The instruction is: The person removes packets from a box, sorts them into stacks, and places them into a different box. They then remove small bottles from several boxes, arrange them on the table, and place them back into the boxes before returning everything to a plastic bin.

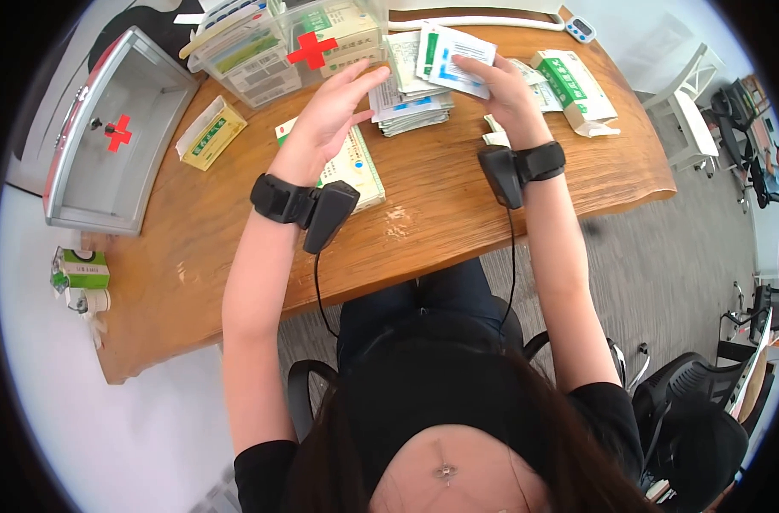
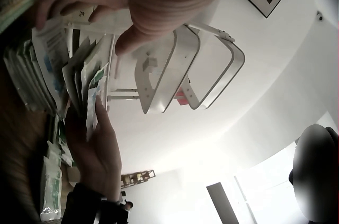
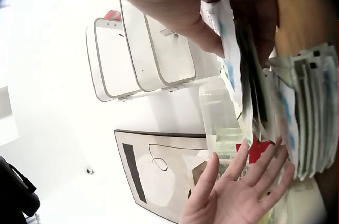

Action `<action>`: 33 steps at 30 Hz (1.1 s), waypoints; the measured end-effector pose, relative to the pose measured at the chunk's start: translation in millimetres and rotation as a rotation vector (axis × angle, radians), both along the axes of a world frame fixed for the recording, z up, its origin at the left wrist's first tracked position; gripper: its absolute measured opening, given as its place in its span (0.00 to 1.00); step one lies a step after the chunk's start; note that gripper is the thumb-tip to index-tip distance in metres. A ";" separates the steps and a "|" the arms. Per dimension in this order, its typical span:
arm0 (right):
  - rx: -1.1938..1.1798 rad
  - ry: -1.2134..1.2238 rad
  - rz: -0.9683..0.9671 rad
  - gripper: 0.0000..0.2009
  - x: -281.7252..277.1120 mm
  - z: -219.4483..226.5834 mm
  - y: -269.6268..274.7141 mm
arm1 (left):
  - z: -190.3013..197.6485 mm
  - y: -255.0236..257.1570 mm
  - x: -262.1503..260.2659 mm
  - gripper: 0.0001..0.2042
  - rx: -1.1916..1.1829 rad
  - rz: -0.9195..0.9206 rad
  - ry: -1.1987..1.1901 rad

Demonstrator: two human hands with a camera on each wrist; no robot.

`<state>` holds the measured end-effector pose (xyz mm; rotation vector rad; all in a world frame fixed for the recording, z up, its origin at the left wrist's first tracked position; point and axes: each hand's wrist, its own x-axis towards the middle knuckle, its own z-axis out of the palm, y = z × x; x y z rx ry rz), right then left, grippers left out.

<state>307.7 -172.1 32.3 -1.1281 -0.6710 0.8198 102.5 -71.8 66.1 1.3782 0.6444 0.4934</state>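
Observation:
My right hand (image 1: 513, 98) pinches several flat sachets (image 1: 464, 64) between thumb and fingers, as the right wrist view also shows from the side, where the sachets (image 3: 235, 70) fan slightly apart. Just below them on the table stands a thick stack of similar white and green sachets (image 1: 413, 118). My left hand (image 1: 331, 115) holds nothing. Its fingers are extended beside the stack, with the palm turned toward it. In the right wrist view the left hand's fingertips (image 3: 280, 152) overlap the lower ends of the sachets. A flat green-and-white box (image 1: 359, 175) lies under my left wrist, partly hidden.
A clear plastic bin (image 1: 278, 77) with a red cross holds boxes behind my left hand. An open metal-framed case (image 1: 141, 218) and a small yellow carton (image 1: 211, 135) stand left. To the right are a green-and-white carton (image 1: 573, 90), loose sachets (image 1: 543, 94) and a digital timer (image 1: 581, 29).

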 end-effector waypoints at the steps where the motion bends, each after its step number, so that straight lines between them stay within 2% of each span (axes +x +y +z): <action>1: -0.020 0.012 0.014 0.22 2.3 -1.9 -0.8 | 0.0 0.3 -0.3 0.33 0.019 -0.037 0.010; 2: -0.023 0.014 0.016 0.22 0.5 -2.8 -0.2 | 2.9 -0.4 -0.4 0.33 0.017 -0.035 0.012; 4: -0.058 -0.055 -0.024 0.22 -2.4 -4.6 -0.2 | 10.2 -2.5 1.1 0.31 0.100 -0.185 0.117; 8: -0.106 -0.183 -0.054 0.22 -5.6 -0.5 0.4 | 7.5 -5.9 2.3 0.30 0.117 -0.190 0.119; 14: -0.198 -0.339 -0.089 0.19 -5.2 -2.7 0.6 | -14.7 10.8 15.3 0.28 0.112 -0.149 0.171; 16: -0.133 -0.263 0.003 0.20 -4.1 0.9 -4.3 | -24.8 13.6 23.3 0.30 0.160 0.011 0.230; 17: -0.138 -0.266 -0.002 0.20 -0.9 1.7 -8.2 | -22.0 11.8 24.4 0.34 0.195 0.006 0.238; 22: 0.013 -0.153 -0.142 0.19 23.9 20.3 -57.5 | -16.9 14.9 27.2 0.35 0.283 -0.037 0.331; 26: -0.136 -0.228 -0.096 0.19 44.4 6.1 -96.0 | -16.6 13.2 28.4 0.36 0.241 -0.068 0.326; 28: -0.330 -0.431 -0.051 0.22 42.7 -12.2 -104.6 | -17.7 11.3 28.7 0.36 0.246 -0.063 0.322; 29: -0.488 -0.625 -0.067 0.26 39.3 -14.9 -108.3 | -17.5 11.1 28.8 0.35 0.255 -0.050 0.318; 30: -0.511 -0.865 -0.193 0.32 37.3 -28.6 -107.6 | -17.3 11.6 27.8 0.35 0.256 -0.053 0.315; 32: -0.533 -1.068 -0.330 0.41 34.8 -37.3 -112.9 | -16.0 13.5 26.5 0.34 0.235 -0.129 0.267; 33: -0.533 -1.069 -0.335 0.41 25.6 -31.6 -113.5 | -15.3 12.7 27.0 0.34 0.238 -0.132 0.265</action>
